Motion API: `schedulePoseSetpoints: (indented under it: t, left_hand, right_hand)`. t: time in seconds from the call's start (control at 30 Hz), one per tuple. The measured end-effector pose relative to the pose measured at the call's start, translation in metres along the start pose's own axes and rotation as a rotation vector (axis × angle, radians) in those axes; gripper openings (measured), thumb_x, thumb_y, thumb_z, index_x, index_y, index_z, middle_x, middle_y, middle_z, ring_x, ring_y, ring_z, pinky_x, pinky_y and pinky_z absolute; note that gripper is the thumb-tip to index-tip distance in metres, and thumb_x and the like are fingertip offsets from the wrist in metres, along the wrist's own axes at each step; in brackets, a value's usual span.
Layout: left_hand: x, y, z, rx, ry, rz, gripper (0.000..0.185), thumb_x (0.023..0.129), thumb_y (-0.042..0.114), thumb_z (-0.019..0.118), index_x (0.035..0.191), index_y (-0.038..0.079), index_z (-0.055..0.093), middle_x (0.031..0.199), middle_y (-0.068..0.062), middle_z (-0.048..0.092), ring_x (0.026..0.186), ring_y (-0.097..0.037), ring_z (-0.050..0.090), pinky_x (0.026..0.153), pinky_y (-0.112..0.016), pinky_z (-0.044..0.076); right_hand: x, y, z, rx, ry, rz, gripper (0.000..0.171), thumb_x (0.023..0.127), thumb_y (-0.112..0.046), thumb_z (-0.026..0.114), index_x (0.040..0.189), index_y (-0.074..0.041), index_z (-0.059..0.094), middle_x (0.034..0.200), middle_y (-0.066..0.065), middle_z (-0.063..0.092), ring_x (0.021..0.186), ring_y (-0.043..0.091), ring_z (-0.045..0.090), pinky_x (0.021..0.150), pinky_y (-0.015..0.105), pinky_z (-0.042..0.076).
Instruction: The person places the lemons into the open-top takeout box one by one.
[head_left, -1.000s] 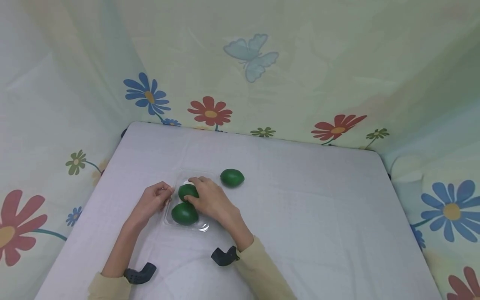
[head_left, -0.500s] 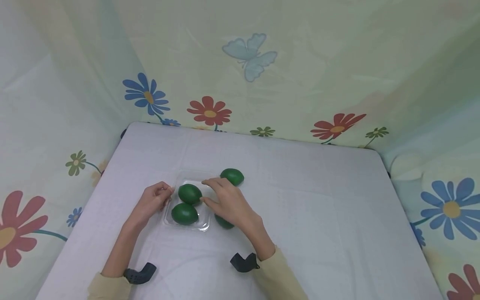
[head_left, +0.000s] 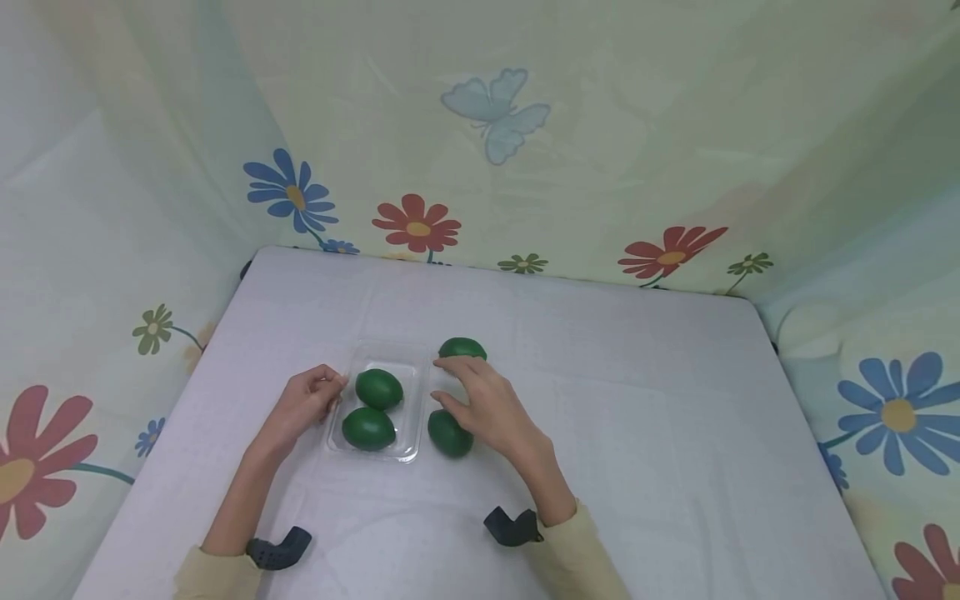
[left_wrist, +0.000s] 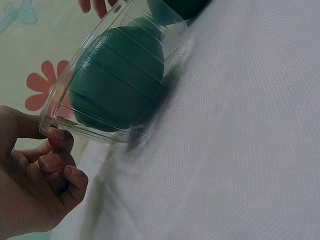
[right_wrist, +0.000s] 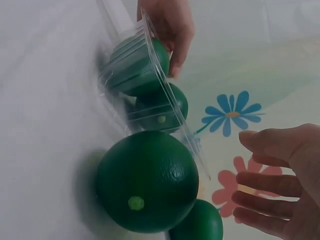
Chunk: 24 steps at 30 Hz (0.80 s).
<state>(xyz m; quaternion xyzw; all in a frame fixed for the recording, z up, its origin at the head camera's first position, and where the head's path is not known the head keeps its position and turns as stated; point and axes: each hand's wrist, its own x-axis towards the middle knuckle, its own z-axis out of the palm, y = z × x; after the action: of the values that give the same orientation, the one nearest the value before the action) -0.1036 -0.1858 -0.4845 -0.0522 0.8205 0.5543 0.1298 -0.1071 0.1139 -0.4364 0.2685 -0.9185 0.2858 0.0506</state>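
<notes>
A clear plastic container [head_left: 408,433] holds two green limes, a front lime [head_left: 368,428] and a back lime [head_left: 379,389]. My left hand [head_left: 306,404] pinches the container's left rim between thumb and forefinger, as the left wrist view shows up close. To the right of the container my right hand [head_left: 487,404] hovers with fingers spread and nothing between them. Closest to its thumb is a loose lime [head_left: 448,434] on the table. Another loose lime [head_left: 461,346] sits farther back, partly covered by the right hand's fingers in the head view.
A white cloth covers the table [head_left: 637,417]. Behind and beside it hangs a flower-printed curtain [head_left: 570,167]. Dark curved devices are strapped at both wrists, such as the left wrist device [head_left: 279,550].
The right hand has let go of the back lime in the container and moved right, out over the table. The left hand has stayed at the container's rim.
</notes>
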Motion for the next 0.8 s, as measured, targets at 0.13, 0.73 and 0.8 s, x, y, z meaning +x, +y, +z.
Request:
schedulePoseSetpoints:
  t: [0.13, 0.73, 0.8]
  left_hand:
    - [0.000, 0.000, 0.000, -0.004, -0.001, -0.006, 0.031, 0.106, 0.028, 0.056, 0.106, -0.003, 0.059, 0.069, -0.002, 0.053, 0.064, -0.013, 0.047, 0.058, -0.027, 0.042]
    - [-0.001, 0.001, 0.001, -0.021, -0.001, -0.009, 0.030, 0.106, 0.027, 0.056, 0.105, -0.003, 0.059, 0.068, -0.001, 0.052, 0.063, -0.013, 0.046, 0.059, -0.026, 0.043]
    - [-0.001, 0.001, 0.000, -0.016, -0.004, -0.006, 0.030, 0.107, 0.027, 0.055, 0.105, -0.003, 0.059, 0.068, -0.001, 0.052, 0.063, -0.013, 0.046, 0.059, -0.027, 0.043]
  right_hand:
    - [-0.002, 0.006, -0.002, 0.002, 0.015, 0.029, 0.043, 0.093, -0.020, 0.078, 0.133, -0.011, 0.064, 0.134, 0.007, 0.066, 0.128, 0.025, 0.062, 0.102, 0.040, 0.054]
    - [0.004, 0.046, 0.006, -0.032, 0.113, 0.021, 0.061, 0.085, -0.013, 0.085, 0.139, -0.006, 0.058, 0.144, 0.018, 0.056, 0.132, 0.035, 0.056, 0.106, 0.047, 0.051]
    - [0.007, 0.050, 0.010, -0.021, 0.094, 0.044, 0.063, 0.086, -0.014, 0.085, 0.142, -0.007, 0.056, 0.146, 0.018, 0.054, 0.135, 0.035, 0.054, 0.109, 0.048, 0.047]
